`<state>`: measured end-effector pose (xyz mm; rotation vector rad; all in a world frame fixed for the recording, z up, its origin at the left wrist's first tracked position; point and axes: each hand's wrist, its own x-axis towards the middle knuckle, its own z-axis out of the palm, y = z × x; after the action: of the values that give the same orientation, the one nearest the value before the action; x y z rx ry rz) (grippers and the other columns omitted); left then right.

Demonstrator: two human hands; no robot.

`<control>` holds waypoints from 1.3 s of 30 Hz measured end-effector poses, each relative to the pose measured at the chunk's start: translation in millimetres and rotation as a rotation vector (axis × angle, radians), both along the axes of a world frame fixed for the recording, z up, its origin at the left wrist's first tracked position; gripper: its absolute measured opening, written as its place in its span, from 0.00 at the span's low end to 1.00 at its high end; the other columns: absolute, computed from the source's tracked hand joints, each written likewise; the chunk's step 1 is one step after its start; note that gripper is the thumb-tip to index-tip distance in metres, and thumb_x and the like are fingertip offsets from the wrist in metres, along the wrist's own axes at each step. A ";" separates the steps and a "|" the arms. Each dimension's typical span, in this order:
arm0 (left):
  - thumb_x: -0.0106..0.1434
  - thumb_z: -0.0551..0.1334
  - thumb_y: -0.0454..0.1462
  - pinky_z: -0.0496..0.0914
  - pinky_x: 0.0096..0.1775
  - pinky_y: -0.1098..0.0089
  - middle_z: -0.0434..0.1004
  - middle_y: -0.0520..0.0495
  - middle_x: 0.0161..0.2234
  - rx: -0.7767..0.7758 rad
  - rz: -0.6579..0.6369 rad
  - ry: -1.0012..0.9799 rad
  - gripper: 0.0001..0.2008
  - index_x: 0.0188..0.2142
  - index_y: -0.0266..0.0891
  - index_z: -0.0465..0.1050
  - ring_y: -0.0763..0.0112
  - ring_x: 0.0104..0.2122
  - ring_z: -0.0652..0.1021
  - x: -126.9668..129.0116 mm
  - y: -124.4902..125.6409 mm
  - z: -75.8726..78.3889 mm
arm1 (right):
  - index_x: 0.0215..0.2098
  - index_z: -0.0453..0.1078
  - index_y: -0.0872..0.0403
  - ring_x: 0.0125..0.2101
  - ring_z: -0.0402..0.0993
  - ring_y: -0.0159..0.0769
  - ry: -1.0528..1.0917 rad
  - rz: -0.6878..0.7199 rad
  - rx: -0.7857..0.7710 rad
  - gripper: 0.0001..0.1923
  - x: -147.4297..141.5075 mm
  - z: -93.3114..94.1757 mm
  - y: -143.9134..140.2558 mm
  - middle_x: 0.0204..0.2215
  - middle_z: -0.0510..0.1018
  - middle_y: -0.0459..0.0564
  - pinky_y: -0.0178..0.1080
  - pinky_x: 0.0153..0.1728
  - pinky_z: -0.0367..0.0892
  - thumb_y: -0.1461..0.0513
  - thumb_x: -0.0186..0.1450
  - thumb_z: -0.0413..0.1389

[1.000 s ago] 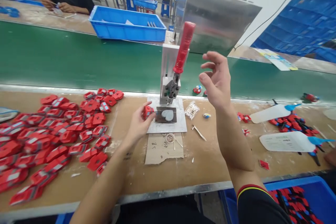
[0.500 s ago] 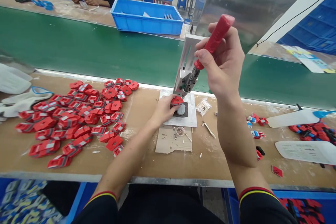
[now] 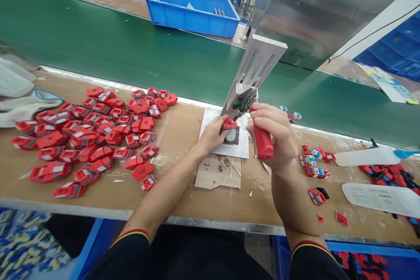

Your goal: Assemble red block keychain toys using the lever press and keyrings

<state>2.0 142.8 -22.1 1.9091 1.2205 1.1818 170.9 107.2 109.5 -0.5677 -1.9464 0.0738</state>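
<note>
One red lever handle (image 3: 263,142), lowered.

Black sleeves (image 3: 131,256) (red-and-yellow cuff stripes)

Bright even light, soft shadows, warped edges

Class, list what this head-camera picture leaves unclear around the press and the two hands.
- Red part under the press: head view, mostly covered by the left hand and the press head.
- Red handle: the right hand wraps it, hiding its upper end.
- Small pieces on the cardboard: too small to identify.
</note>
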 end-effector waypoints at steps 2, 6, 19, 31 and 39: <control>0.69 0.65 0.33 0.75 0.56 0.57 0.80 0.39 0.51 0.013 -0.008 -0.003 0.21 0.61 0.38 0.71 0.56 0.53 0.80 1.0 -0.5 -0.9 | 0.56 0.72 0.32 0.55 0.83 0.48 -0.055 -0.029 0.012 0.21 4.8 -9.3 -3.4 0.49 0.85 0.42 0.60 0.60 0.78 0.64 0.70 0.62; 0.69 0.63 0.32 0.76 0.55 0.57 0.80 0.38 0.51 0.054 -0.008 0.001 0.21 0.61 0.35 0.70 0.56 0.52 0.81 2.7 -0.5 -3.0 | 0.54 0.74 0.35 0.53 0.84 0.46 -0.124 -0.099 0.126 0.19 10.5 -15.8 -5.0 0.47 0.86 0.43 0.58 0.55 0.82 0.64 0.70 0.62; 0.68 0.66 0.31 0.76 0.57 0.55 0.82 0.38 0.55 0.017 -0.002 -0.008 0.24 0.63 0.37 0.69 0.55 0.54 0.82 6.3 -1.3 -10.0 | 0.63 0.69 0.42 0.60 0.78 0.49 0.239 -0.040 -0.248 0.20 12.5 -43.1 -25.5 0.59 0.78 0.54 0.54 0.52 0.82 0.54 0.74 0.53; 0.68 0.65 0.32 0.76 0.55 0.55 0.84 0.37 0.54 -0.007 0.025 0.042 0.24 0.63 0.37 0.71 0.54 0.53 0.83 7.8 -3.4 -9.3 | 0.42 0.75 0.53 0.24 0.72 0.29 0.048 0.132 -1.180 0.20 4.1 -17.8 -28.4 0.31 0.81 0.48 0.34 0.22 0.68 0.46 0.66 0.64; 0.64 0.66 0.32 0.72 0.60 0.53 0.84 0.38 0.53 -0.019 0.060 0.067 0.25 0.61 0.37 0.73 0.54 0.53 0.81 6.8 3.6 -8.6 | 0.43 0.74 0.53 0.36 0.78 0.41 -0.188 -0.075 -0.930 0.17 4.5 -34.9 -22.7 0.36 0.83 0.53 0.42 0.37 0.72 0.48 0.71 0.54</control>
<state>8.9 146.4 -30.7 1.9240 1.3288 1.1411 175.4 84.5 74.6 -1.2796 -1.9991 0.9371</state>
